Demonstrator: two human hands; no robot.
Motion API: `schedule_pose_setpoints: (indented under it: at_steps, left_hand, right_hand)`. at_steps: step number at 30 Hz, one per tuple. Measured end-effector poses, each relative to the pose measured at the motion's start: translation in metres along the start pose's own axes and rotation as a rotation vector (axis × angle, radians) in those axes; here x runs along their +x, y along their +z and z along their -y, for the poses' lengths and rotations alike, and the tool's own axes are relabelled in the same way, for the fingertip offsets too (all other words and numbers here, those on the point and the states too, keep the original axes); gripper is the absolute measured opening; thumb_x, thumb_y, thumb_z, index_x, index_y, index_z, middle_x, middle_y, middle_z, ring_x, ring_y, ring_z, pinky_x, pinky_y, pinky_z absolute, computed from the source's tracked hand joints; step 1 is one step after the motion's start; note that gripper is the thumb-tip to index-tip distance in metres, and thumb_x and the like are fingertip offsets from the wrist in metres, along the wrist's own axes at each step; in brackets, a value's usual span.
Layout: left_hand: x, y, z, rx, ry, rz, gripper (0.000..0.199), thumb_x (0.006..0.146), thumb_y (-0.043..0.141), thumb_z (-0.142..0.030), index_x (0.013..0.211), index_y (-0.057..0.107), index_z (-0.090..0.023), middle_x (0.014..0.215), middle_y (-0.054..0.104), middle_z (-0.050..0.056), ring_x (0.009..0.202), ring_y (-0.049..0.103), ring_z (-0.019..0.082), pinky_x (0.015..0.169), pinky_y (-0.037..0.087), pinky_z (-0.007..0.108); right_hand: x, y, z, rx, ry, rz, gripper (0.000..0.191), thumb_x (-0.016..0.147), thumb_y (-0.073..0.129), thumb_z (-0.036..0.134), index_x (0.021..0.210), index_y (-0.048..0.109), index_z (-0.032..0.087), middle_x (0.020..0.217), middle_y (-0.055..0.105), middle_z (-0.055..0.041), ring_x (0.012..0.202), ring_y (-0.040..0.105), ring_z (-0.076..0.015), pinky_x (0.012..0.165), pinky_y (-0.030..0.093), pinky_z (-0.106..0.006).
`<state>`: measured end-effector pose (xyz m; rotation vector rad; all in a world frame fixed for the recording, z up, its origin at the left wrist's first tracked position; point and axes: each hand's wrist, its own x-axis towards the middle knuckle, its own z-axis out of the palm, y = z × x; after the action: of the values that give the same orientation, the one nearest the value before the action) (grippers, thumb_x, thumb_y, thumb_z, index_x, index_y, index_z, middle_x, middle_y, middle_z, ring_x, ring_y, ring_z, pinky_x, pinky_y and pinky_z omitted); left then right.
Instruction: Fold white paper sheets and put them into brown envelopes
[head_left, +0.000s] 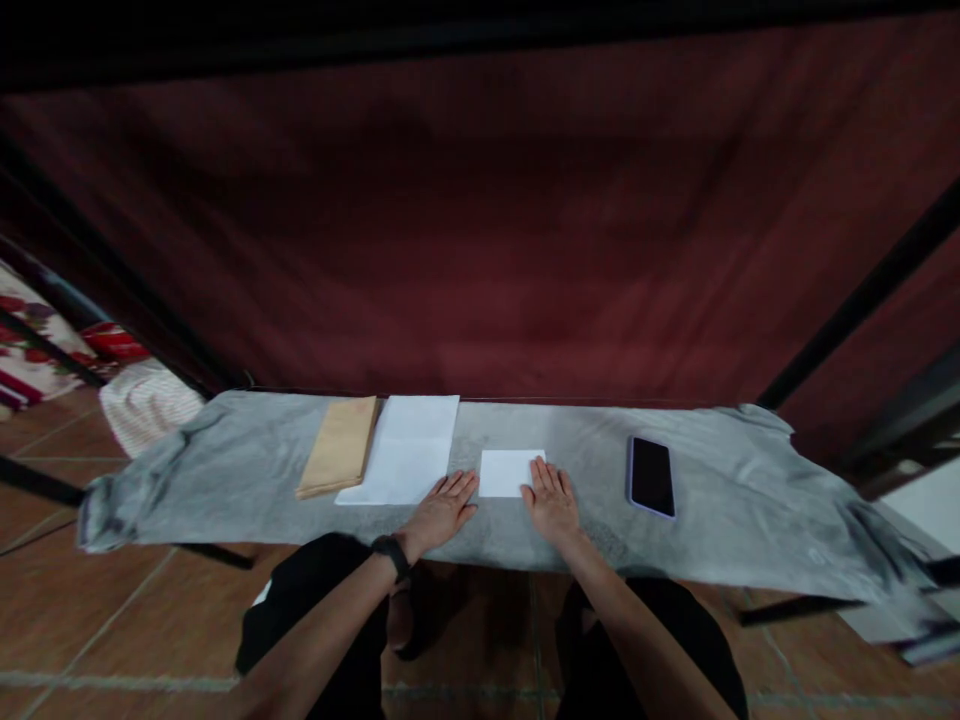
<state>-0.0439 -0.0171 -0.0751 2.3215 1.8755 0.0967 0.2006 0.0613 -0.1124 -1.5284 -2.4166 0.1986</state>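
Observation:
A small white rectangle of paper point(504, 474) lies flat on the grey cloth between my hands. My right hand point(552, 500) rests palm down with its fingertips over the paper's right edge. Flat on the cloth just left of that paper is my left hand point(444, 508), fingers stretched out and holding nothing. Close to its fingertips lies a larger white sheet of paper point(411, 450). A stack of brown paper envelopes or folded brown paper point(339, 446) overlaps that sheet's left side; which of the two I cannot tell.
The grey cloth point(247, 470) covers a narrow bench or table. A phone point(651, 476) with a purple case lies to the right. Behind stands a dark red fabric panel point(480, 250) with black metal posts. Striped white fabric point(154, 405) hangs at the left, above the tiled floor point(112, 620).

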Motion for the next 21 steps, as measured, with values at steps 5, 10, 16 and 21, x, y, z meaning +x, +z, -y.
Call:
schedule_pose_setpoints:
  at_steps: [5, 10, 16, 21]
  left_hand:
    - [-0.021, -0.029, 0.03, 0.069, -0.094, -0.262, 0.051, 0.102, 0.036, -0.04, 0.148, 0.048, -0.022, 0.16, 0.043, 0.009, 0.151, 0.033, 0.024, 0.124, 0.024, 0.048]
    - [-0.054, -0.06, 0.117, 0.078, -0.792, -0.563, 0.066, 0.096, 0.045, -0.043, 0.147, 0.039, -0.002, 0.155, 0.038, 0.033, 0.149, 0.031, 0.042, 0.115, 0.032, 0.058]
    - [-0.096, -0.069, 0.194, -0.149, -1.076, -0.377, 0.062, 0.081, 0.068, -0.046, 0.127, 0.049, -0.007, 0.119, 0.065, 0.026, 0.115, 0.064, 0.041, 0.092, 0.05, 0.045]
    - [-0.119, -0.076, 0.194, -0.26, -1.091, -0.558, 0.042, 0.073, 0.074, -0.039, 0.104, 0.057, -0.016, 0.103, 0.066, 0.013, 0.109, 0.062, 0.037, 0.089, 0.048, 0.042]
  right_hand:
    - [-0.001, 0.001, 0.001, -0.036, -0.004, -0.003, 0.058, 0.104, 0.031, 0.034, 0.156, 0.038, 0.011, 0.162, 0.035, -0.0116, 0.149, 0.036, -0.0291, 0.123, 0.021, -0.049]
    - [-0.001, -0.004, 0.004, -0.044, -0.001, 0.026, 0.058, 0.103, 0.031, 0.033, 0.156, 0.038, 0.013, 0.162, 0.036, -0.0113, 0.149, 0.036, -0.0291, 0.123, 0.022, -0.049]
    - [0.004, -0.011, 0.009, -0.073, 0.019, 0.059, 0.056, 0.102, 0.035, 0.031, 0.155, 0.041, 0.015, 0.161, 0.038, -0.0122, 0.147, 0.039, -0.0302, 0.12, 0.025, -0.051]
    - [0.009, -0.017, 0.016, -0.119, 0.064, 0.133, 0.055, 0.101, 0.036, 0.03, 0.155, 0.042, 0.017, 0.163, 0.035, -0.0104, 0.146, 0.04, -0.0313, 0.121, 0.023, -0.053]
